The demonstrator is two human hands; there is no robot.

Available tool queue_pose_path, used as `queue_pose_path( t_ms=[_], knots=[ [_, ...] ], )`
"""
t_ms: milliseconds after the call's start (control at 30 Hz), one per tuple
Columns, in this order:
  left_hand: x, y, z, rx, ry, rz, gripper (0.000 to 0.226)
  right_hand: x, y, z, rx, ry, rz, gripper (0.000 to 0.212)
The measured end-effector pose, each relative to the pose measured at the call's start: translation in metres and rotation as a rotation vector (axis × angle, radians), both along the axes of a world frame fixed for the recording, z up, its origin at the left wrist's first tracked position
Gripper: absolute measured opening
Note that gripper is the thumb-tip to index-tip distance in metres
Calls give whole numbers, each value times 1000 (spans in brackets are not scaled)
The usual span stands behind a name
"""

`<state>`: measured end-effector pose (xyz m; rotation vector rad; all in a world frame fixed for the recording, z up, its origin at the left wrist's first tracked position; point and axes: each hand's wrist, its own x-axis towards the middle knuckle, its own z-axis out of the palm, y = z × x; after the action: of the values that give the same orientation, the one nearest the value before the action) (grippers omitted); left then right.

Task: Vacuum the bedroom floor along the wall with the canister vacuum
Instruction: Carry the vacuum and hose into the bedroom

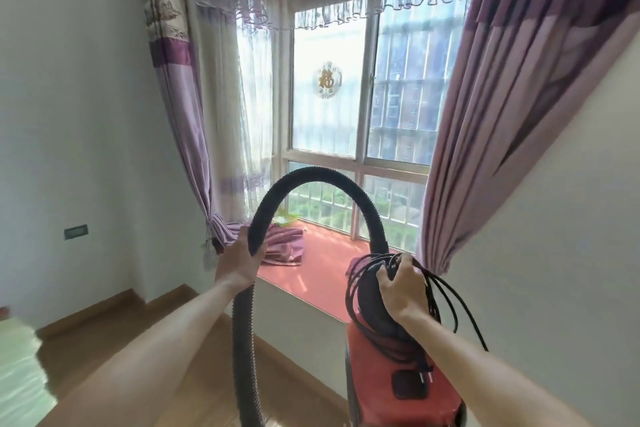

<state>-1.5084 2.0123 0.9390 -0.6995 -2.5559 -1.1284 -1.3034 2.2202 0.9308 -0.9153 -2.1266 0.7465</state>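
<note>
Bedroom bay window, purple curtains (180, 121) — we stand before it with the vacuum lifted.

Our left hand (239, 262) is clenched round the black ribbed hose (311, 177), which arches over to the red canister vacuum (398, 374) at lower right — our right hand (403, 288) grasps its black top, with the coiled black power cord (446, 295) looped around it, above the wooden floor (104, 340).

We see a bay window (360, 107) ahead, a round gold ornament (328, 80) stuck on its glass. Purple curtains (485, 97) hang at either side, sheer white ones (239, 107) behind the left drape. On the red window seat (325, 263), at its left end, purple fabric (282, 243) lies bunched. A dark wall socket (76, 231) sits on the left wall.
</note>
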Motion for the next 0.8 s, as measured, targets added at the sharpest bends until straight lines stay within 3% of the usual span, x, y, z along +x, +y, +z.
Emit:
queue_pose_path(
  t_ms=[133, 300, 800],
  knots=[
    [-39, 8, -5, 50, -12, 101, 34, -68, 28, 0, 16, -2, 100, 40],
    [-79, 0, -15, 52, -37, 228, 34, -138, 38, -5, 36, 8, 204, 32],
    [-220, -43, -32, -4, -19, 502, 39, -336, 27, -31, -99, -20, 470, 26]
  ],
)
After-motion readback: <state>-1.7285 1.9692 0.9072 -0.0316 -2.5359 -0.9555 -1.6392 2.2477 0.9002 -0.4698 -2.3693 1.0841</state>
